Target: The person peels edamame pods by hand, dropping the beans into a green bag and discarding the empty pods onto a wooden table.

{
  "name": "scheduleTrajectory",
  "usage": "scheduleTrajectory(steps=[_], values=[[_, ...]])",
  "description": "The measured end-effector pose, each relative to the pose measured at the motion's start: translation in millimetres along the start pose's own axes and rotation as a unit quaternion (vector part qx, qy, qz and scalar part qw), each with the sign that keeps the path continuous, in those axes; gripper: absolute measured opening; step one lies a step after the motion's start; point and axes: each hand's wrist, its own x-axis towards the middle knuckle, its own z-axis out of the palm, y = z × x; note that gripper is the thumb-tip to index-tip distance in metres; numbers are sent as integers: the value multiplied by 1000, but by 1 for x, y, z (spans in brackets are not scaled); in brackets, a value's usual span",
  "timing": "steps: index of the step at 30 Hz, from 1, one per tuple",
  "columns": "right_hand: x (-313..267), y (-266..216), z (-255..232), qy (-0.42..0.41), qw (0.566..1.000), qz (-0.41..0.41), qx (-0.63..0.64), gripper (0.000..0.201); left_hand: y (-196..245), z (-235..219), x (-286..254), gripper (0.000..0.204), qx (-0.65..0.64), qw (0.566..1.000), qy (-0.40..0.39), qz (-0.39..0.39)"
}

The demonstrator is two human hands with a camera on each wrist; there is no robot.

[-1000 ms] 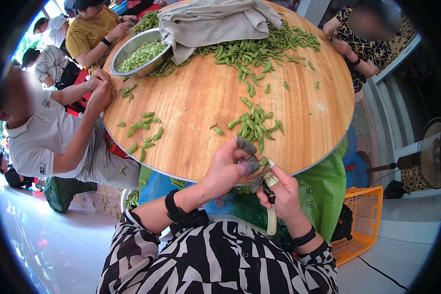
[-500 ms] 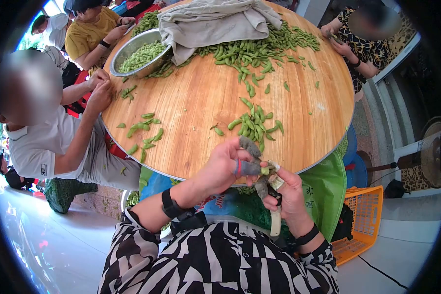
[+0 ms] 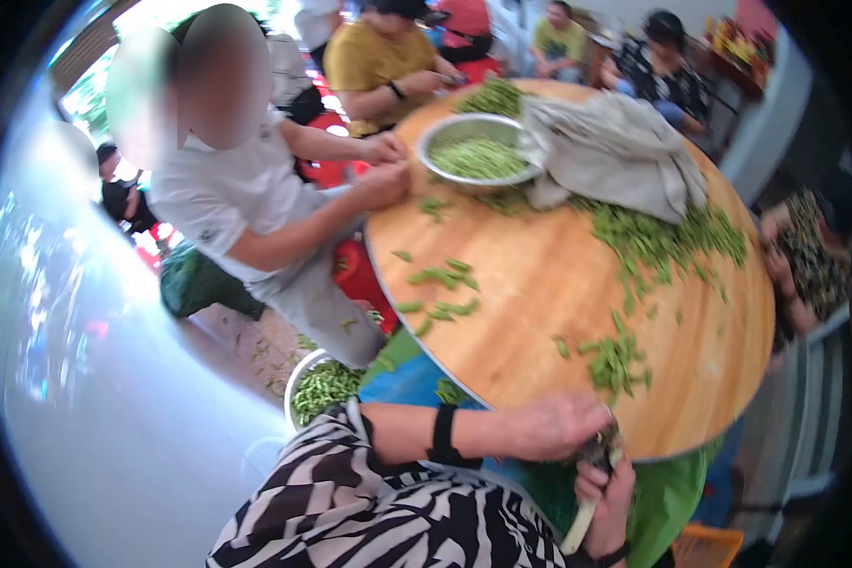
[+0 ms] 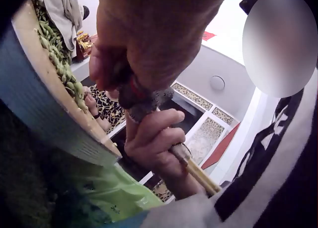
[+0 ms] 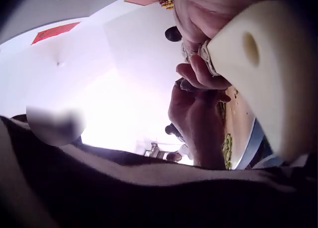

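My right hand (image 3: 608,488) curls round a tool with a pale handle (image 3: 578,526), at the near edge of the round table. The handle (image 5: 248,64) fills much of the right wrist view, with a hole near its end. My left hand (image 3: 559,423), its fingers bent, meets the right one at the tool's upper end. Grey coverings (image 4: 149,102) wrap some fingertips in the left wrist view. Whatever lies between the fingertips is hidden. Just beyond the hands a small heap of green pods (image 3: 614,360) lies on the wood.
The table (image 3: 502,312) bears a metal colander (image 3: 478,178) of shelled beans, a grey cloth (image 3: 615,151) and a large pod heap (image 3: 667,237). A person in white (image 3: 227,189) sits at the left. A basin of pods (image 3: 324,388) stands below; an orange crate (image 3: 707,546) is at lower right.
The head view has swung left, so the table and hands appear farther right and more people show behind. The left hand's fingers now look more bent, close against the right hand.
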Motion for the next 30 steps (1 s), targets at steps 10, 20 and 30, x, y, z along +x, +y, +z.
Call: scheduleTrajectory(steps=[10, 20, 30], values=[[7, -4, 7, -86, 986, -22, -144, 34, 2, -8, 0, 27, -162, 985, 62, 19], [-26, 9, 58, 72, 864, -252, -429, 30, 12, -7, 14, 13, -550, 777, -64, -299], [-25, 8, 59, 136, 814, -318, -466, 13, 17, 26, 7, 10, -274, 955, 31, -110]])
